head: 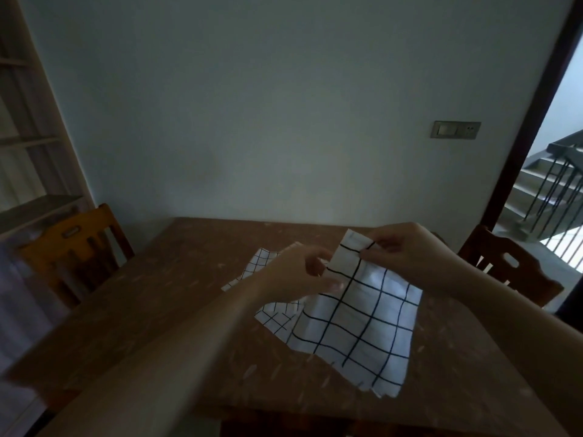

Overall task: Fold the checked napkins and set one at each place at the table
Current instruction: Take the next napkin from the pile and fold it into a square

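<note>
Head view. Both hands work over the middle of the bench point(176, 298), toward its right edge. The right hand point(407, 257) pinches the top corner of a large-check napkin point(356, 326) between thumb and fingers; the left hand point(303, 272) grips the same napkin's upper left edge, fingers curled on the cloth. The napkin is lifted at the top and hangs open, its lower end trailing toward the bench's near edge; whether that end touches the wood cannot be told. It is unfolded or at most starting a first fold.

Behind and under it, on the bench, lies at least one small-check napkin point(277, 316), spread flat and partly hidden by the left hand and the held cloth. How many pieces are in that heap is not clear.

Progress, as judged: early. No folded napkin shows anywhere, and none is set at a place. Left to do: fold the held one, fold the rest, carry one to each seat.

Surface: dark wooden bench, worn, with pale scuffs and flecks across the top. Far edge sits against a plain pale wall point(252, 105).

Room: dim light. A wooden chair point(75, 247) stands at the bench's left edge, another chair point(511, 272) at the right edge. Shelving point(28, 146) at far left. A switch plate point(456, 130) on the wall. At right, a doorway opens on a stair with a dark railing point(558, 181).
</note>
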Demonstrator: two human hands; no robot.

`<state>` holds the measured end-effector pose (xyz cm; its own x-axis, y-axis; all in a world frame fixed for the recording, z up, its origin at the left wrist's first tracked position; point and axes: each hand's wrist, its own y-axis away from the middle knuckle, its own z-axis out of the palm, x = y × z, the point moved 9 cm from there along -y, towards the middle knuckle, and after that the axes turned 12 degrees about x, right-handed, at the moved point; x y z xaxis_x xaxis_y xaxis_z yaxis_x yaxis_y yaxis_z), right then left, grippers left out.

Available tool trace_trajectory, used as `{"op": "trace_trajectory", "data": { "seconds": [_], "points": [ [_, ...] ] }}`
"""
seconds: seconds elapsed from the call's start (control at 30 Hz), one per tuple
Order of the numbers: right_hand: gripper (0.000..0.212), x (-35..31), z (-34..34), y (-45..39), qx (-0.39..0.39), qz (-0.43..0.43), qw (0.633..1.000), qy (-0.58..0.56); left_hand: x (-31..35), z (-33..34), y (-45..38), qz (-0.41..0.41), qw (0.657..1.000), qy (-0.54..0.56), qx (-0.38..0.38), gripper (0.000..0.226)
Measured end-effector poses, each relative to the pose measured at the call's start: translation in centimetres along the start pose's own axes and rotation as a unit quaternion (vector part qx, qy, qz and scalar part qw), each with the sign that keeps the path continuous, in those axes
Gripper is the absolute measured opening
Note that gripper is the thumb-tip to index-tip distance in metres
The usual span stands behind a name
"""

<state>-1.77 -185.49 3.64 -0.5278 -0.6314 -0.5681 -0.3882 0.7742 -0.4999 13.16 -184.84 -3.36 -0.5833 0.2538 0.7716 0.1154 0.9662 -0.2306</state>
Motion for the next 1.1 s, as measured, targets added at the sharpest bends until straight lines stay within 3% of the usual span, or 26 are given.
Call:
{"op": "trace_trajectory", "data": {
  "seconds": [0.1,0.23,0.37,0.43,0.57,0.7,0.8,0.9,1.1],
  "points": [
    [0.010,0.8,-0.3,-0.3,0.012,0.020,1.000,-0.009,0.5,0.2,-0.2,0.015,1.000,0.005,0.012,0.041],
    [0.002,1.8,-1.1,-0.5,0.045,0.032,0.997,0.047,1.2,-0.5,-0.7,0.027,0.996,0.038,0.082,0.016],
    [0.053,0.1,-0.6,0.3,0.003,-0.020,0.997,0.068,3.1,-0.2,-0.6,0.086,0.992,-0.043,0.082,0.003],
    [0.040,-0.5,-0.6,0.5,-0.009,-0.060,0.993,0.099,3.8,-0.3,-0.6,0.100,0.990,-0.056,0.081,0.004],
    [0.010,-0.4,-1.9,0.4,0.024,-0.058,0.993,0.097,3.7,-1.2,-0.6,0.087,0.992,-0.039,0.087,0.007],
    [0.017,0.6,-3.4,0.3,0.041,-0.038,0.991,0.121,2.3,-2.9,-0.1,0.060,0.990,-0.095,0.086,0.027],
    [0.023,1.4,-3.5,0.7,0.025,-0.023,0.982,0.184,2.0,-3.9,0.2,0.054,0.989,-0.100,0.096,0.020],
    [0.040,-0.4,-0.6,1.0,-0.029,-0.071,0.966,0.245,3.2,-3.5,0.1,0.072,0.987,-0.117,0.089,0.020],
    [0.005,-1.4,1.9,0.3,-0.044,-0.094,0.976,0.193,3.7,-3.6,0.1,0.078,0.990,-0.109,0.055,0.022]
  ]
}}
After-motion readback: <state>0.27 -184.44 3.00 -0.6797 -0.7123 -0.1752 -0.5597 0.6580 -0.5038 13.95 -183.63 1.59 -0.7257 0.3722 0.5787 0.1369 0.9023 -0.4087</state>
